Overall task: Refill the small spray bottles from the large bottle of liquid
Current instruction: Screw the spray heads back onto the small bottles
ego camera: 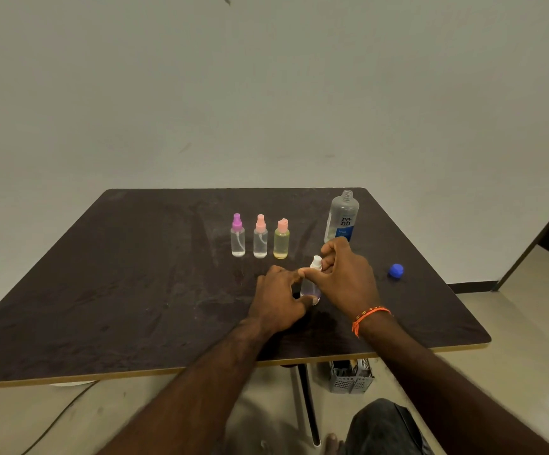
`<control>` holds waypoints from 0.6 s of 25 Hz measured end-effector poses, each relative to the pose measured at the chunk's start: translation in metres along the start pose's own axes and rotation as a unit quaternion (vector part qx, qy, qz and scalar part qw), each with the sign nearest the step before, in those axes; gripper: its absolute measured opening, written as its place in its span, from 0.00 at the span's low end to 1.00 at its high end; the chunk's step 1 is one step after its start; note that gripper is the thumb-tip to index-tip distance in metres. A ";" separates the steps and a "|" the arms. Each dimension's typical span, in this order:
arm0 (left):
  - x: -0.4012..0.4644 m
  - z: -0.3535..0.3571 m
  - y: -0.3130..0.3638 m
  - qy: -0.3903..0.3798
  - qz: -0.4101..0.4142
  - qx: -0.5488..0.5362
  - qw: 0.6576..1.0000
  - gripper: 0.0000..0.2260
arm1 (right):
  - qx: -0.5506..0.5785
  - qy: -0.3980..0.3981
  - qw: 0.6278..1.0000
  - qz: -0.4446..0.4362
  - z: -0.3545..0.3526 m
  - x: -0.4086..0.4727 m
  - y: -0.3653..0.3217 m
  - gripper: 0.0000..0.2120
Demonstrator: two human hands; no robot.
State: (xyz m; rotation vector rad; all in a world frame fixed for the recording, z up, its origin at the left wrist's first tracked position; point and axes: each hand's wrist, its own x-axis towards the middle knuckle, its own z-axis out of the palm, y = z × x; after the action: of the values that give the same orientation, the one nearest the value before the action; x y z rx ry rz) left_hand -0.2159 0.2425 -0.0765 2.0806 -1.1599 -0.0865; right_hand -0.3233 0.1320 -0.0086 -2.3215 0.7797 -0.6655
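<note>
A small clear spray bottle (311,287) with a white spray top stands on the dark table (135,290) between my hands. My left hand (278,298) holds its body low down. My right hand (345,277) grips its top, fingers curled round the white sprayer. Behind them stand three small bottles in a row: one with a purple sprayer (237,236), one with a pink sprayer (260,237), and a yellowish one with a peach cap (281,239). The large clear bottle (342,218) with a blue label stands uncapped at the back right.
A blue cap (396,270) lies on the table to the right of my hands. A grey perforated basket (352,377) sits on the floor under the table's front edge, beside the table leg (309,408). A white wall stands behind the table.
</note>
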 end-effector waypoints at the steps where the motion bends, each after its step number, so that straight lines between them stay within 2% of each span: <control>1: 0.000 0.000 -0.001 -0.005 -0.001 -0.001 1.000 0.17 | 0.026 -0.026 0.999 0.001 -0.002 0.002 -0.001 0.25; 3: 0.000 0.000 -0.001 -0.010 0.007 0.001 1.000 0.17 | 0.113 -0.086 0.990 0.007 -0.008 0.005 0.000 0.24; 5: 0.000 0.002 -0.002 -0.005 0.008 -0.007 1.000 0.17 | 0.136 -0.099 0.986 0.005 -0.012 0.006 0.004 0.18; 8: -0.001 0.002 -0.002 0.002 0.007 -0.007 1.000 0.17 | 0.108 -0.023 0.994 0.020 -0.007 0.002 0.003 0.15; 11: -0.001 0.002 -0.002 0.004 0.008 0.008 1.000 0.18 | 0.032 0.027 0.999 0.005 -0.002 0.000 -0.003 0.18; 13: 0.000 0.003 -0.003 0.000 0.007 0.012 1.000 0.18 | 0.035 -0.007 0.999 0.001 -0.006 0.001 -0.003 0.21; 15: 0.001 0.004 -0.004 -0.006 0.010 0.009 1.000 0.18 | 0.078 -0.074 0.994 0.004 -0.011 0.003 0.002 0.23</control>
State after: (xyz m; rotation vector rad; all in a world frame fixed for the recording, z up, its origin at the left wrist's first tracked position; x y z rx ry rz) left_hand -0.2143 0.2402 -0.0817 2.0872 -1.1930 -0.0801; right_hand -0.3286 0.1250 -0.0013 -2.1953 0.6451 -0.5252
